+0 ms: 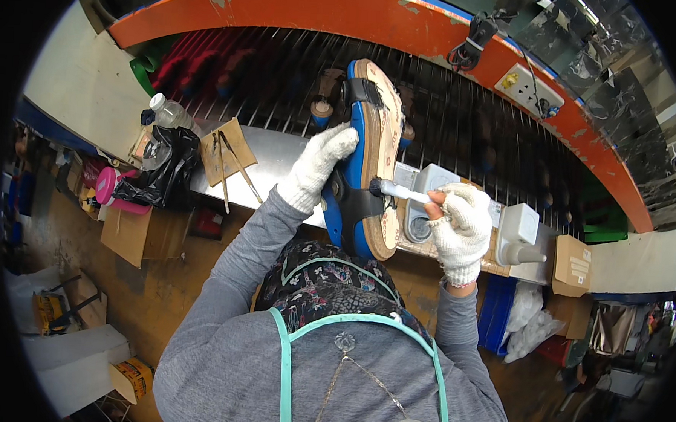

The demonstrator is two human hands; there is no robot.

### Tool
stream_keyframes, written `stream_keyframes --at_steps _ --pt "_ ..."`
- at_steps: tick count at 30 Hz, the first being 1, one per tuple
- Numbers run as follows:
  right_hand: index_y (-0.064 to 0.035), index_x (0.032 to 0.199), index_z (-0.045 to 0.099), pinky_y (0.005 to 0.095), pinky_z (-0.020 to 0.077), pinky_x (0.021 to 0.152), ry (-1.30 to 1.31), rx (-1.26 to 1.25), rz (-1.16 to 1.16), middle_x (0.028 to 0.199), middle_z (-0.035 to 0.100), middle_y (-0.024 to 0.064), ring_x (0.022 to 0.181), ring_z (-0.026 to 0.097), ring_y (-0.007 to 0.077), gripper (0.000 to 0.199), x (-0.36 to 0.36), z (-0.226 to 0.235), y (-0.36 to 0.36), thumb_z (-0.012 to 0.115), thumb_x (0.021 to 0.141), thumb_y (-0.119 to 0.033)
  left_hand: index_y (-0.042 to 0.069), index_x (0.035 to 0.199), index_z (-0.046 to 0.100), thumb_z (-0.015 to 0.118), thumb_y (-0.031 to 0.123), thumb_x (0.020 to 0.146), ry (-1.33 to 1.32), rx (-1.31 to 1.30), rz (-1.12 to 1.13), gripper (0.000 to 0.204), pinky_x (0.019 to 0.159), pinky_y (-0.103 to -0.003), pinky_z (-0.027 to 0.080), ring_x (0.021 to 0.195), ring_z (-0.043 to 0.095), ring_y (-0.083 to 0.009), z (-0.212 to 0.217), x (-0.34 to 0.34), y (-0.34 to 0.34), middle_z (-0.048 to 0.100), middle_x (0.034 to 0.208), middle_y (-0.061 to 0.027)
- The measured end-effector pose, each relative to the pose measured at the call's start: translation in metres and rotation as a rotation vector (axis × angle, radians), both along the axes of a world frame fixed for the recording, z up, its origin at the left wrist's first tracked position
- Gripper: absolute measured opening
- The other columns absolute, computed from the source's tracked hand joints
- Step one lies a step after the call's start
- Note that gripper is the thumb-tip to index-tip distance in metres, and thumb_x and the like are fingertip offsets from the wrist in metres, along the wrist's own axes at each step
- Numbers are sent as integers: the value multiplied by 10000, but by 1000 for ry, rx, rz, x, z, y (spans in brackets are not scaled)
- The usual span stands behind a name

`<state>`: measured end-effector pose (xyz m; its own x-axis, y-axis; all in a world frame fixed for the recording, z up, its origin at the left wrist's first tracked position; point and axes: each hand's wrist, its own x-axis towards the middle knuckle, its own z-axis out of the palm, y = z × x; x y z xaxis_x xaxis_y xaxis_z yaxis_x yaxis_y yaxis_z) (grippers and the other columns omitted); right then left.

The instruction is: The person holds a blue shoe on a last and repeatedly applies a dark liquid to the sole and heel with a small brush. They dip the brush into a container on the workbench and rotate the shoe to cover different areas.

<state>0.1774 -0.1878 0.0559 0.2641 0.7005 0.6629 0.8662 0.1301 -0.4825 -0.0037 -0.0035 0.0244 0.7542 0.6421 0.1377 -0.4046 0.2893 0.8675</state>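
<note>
In my gloved left hand (323,161) is a sandal (381,137) on a blue last, standing roughly upright and tilted, its pale sole side partly facing right. Black straps cross it, and a tan, cork-like layer runs along its edge. The gloved fingers wrap the last's left side. My right hand (461,230), also in a white glove with bare fingertips showing, pinches a brush (403,191) by its white handle. The dark bristles touch the sandal's edge near the lower strap.
Beyond lies a rack of metal rods (284,65) carrying more lasted shoes (323,108), under an orange frame (301,12). A nozzle bottle (523,254) and white containers stand right. Left are cardboard (235,142) with two thin tools, a clear bottle (169,113) and a black bag (175,166).
</note>
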Motion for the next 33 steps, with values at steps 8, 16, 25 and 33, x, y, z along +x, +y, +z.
stream_keyframes --at_steps 8,16,25,33 --pt "-114 873 773 327 465 750 49 -55 -50 926 708 32 862 574 223 204 -11 -13 -23 860 691 -88 -17 1338 584 662 427 973 39 -78 -14 581 966 -315 530 1109 641 -146 -10 -1 -2 665 1250 -104" --pt "-56 876 775 324 496 723 162 120 231 906 704 72 848 621 186 157 19 -6 -13 830 731 -80 11 1372 563 642 427 986 23 -183 -55 572 974 -330 545 1114 661 -172 -9 5 -16 672 1248 -100" --pt "-14 875 747 280 469 656 550 -167 178 866 636 55 758 581 141 84 7 -31 1 743 797 -44 18 1392 543 624 436 992 33 -329 -46 584 957 -356 570 1096 678 -210 -36 -1 -20 671 1251 -131" --pt "-41 896 774 347 455 758 441 -379 43 898 674 84 778 593 225 170 -5 -28 -44 790 793 -175 21 1262 646 739 415 930 428 -147 289 524 532 -179 405 617 505 -18 -23 -26 -11 652 907 28"
